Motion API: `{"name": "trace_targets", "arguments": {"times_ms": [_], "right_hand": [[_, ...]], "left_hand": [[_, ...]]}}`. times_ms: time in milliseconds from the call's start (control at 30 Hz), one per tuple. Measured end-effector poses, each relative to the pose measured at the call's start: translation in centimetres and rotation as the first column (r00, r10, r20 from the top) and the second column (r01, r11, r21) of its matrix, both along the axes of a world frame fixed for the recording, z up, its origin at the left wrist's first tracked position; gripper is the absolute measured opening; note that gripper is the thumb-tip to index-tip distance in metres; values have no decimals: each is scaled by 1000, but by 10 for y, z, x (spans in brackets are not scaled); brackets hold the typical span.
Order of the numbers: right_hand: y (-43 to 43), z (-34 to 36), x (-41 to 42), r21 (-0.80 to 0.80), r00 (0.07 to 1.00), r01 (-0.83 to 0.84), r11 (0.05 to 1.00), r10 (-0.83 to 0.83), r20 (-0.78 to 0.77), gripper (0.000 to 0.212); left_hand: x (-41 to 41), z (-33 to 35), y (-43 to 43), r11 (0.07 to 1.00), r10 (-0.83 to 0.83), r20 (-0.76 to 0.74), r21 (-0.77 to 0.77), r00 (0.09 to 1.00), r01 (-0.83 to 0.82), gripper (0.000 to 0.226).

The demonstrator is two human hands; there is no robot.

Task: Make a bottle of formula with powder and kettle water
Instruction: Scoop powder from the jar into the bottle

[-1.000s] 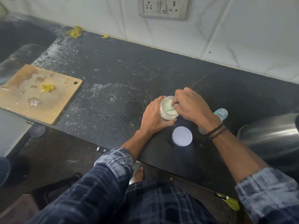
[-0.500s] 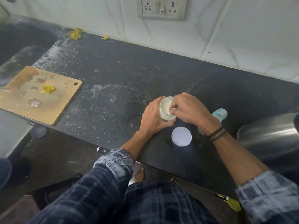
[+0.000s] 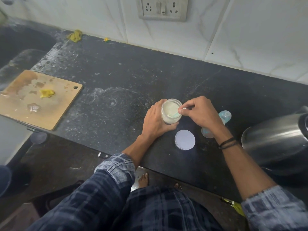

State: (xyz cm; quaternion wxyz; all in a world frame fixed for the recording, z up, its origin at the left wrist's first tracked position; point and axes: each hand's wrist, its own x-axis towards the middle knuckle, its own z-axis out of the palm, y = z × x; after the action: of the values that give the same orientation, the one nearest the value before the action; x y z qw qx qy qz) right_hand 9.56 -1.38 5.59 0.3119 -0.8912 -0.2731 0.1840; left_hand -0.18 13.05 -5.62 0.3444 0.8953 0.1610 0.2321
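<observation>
Curled round the side of the powder jar is the person's left hand, holding it down on the black counter. The right hand pinches the handle of a small green scoop between thumb and fingers, and the scoop's bowl dips into the jar. Powder could fall on the counter if the scoop tips or is too full on its way to the baby bottle. The wrist could also bump that bottle over, because it is just behind the right hand. The jar is open and has pale powder in it, quite high up. Its round white lid lies flat on the counter near the jar. The bottle is partly hidden, so I cannot tell if anything is in it. A shiny metal kettle sits at the far right.
</observation>
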Motion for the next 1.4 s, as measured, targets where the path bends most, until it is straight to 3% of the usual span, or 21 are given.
{"name": "trace_targets", "arguments": {"times_ms": [267, 400, 633, 800, 1000, 1400], "right_hand": [[-6, -10, 1, 146, 980, 170, 975, -152, -125, 4], [-7, -11, 0, 173, 976, 207, 963, -192, -104, 5], [0, -11, -5, 117, 989, 48, 992, -63, 130, 10], [10, -10, -12, 13, 979, -59, 998, 55, 194, 10], [13, -9, -12, 61, 996, -41, 997, 36, 83, 8], [-1, -11, -3, 279, 957, 253, 926, -197, -212, 8]], "left_hand": [[1, -2, 1, 1000, 3, -17, -2, 1000, -3, 90], [1, -2, 1, 1000, 5, -16, -2, 1000, -5, 89], [1, -3, 1, 1000, 0, -5, -5, 1000, 0, 89], [2, -3, 1, 1000, -2, -13, 2, 1000, 2, 86], [3, -4, 2, 1000, -5, -23, 2, 1000, 5, 85], [2, -1, 2, 1000, -6, -5, 16, 1000, 6, 87]]}}
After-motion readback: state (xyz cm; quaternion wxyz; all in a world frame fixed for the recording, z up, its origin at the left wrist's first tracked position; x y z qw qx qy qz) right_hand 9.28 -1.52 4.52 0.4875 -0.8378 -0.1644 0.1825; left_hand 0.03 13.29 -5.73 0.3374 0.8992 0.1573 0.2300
